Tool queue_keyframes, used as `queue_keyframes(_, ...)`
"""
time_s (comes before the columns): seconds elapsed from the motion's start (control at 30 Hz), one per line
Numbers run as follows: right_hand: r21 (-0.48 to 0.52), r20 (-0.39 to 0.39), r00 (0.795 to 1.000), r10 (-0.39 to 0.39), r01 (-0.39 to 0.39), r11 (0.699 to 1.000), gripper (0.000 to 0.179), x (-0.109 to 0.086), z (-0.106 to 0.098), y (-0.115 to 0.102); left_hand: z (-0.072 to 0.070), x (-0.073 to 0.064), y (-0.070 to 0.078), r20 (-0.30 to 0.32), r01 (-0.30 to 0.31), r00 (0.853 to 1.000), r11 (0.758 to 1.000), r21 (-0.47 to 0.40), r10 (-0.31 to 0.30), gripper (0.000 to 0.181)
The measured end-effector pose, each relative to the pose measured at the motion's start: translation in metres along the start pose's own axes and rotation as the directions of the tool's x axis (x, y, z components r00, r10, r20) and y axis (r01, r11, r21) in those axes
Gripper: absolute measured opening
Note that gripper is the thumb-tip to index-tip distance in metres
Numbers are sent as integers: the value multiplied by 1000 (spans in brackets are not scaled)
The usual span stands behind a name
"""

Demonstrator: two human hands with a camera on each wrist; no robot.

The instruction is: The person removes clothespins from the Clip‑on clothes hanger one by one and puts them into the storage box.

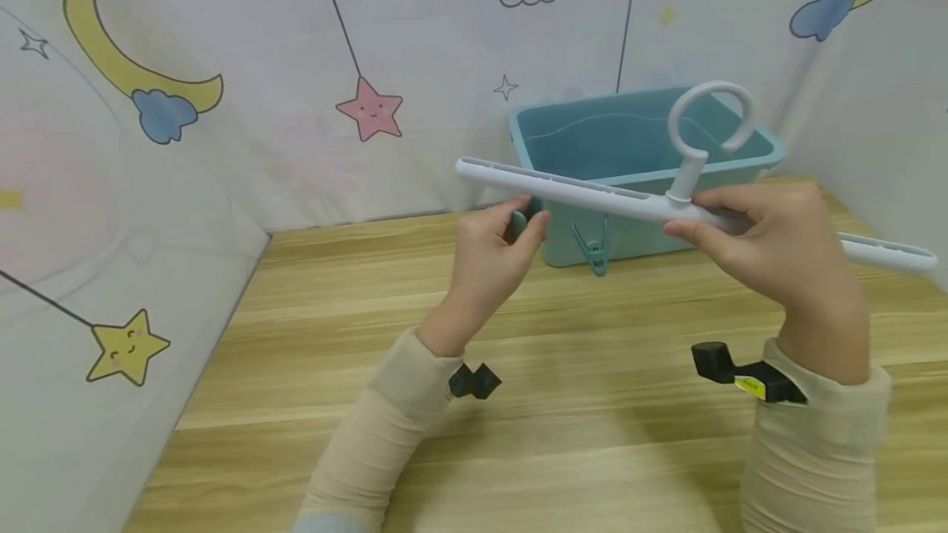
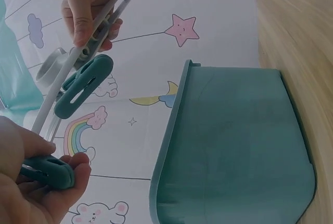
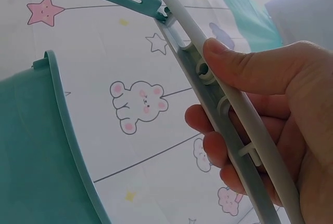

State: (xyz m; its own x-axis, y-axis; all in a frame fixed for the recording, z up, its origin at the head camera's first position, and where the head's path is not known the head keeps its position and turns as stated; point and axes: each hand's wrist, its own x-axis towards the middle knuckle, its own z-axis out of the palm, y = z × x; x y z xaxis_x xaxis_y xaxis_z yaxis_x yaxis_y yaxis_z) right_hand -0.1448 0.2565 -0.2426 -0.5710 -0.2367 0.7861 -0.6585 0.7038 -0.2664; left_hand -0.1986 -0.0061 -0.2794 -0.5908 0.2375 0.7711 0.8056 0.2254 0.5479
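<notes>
A white bar-shaped hanger (image 1: 548,188) with a round hook (image 1: 674,123) is held up in front of the teal basin, tilted down to the right. My right hand (image 1: 792,245) grips its bar beside the hook, thumb in front and fingers behind. One teal clip (image 1: 595,247) hangs from the bar between my hands, seen larger in the left wrist view as a slotted clip (image 2: 85,86). My left hand (image 1: 489,257) pinches a second teal clip (image 2: 49,172) between thumb and fingers, just below the left part of the bar.
Behind the hanger, the teal basin (image 1: 637,238) stands on the wood-grain table (image 1: 333,336) against a cloth backdrop (image 1: 281,105) printed with stars and moons. Another stretch of the backdrop borders the table on the left. Small black cameras (image 1: 755,377) are strapped at both wrists.
</notes>
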Motion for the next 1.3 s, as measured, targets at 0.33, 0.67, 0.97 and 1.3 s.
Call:
queue_keyframes(0.33, 21, -57, 998, 3, -2, 1000, 53, 0, 3, 0, 12, 3, 2, -115, -198, 957, 892, 406, 265, 10)
queue_keyframes(0.67, -11, -38, 999, -3, 3, 1000, 24, 1, 4, -4, 19, 5, 3, -147, -229, 895, 716, 659, 422, 8)
queue_keyframes(0.97, -18, -65, 998, -20, 19, 1000, 24, 1, 4, -3, 18, 8, 5, -155, -211, 929, 827, 522, 335, 7)
queue_keyframes(1.3, -81, -43, 999, -9, 5, 997, 25, 2, -2, -5, 16, 9, 5, -162, -169, 955, 905, 391, 248, 10)
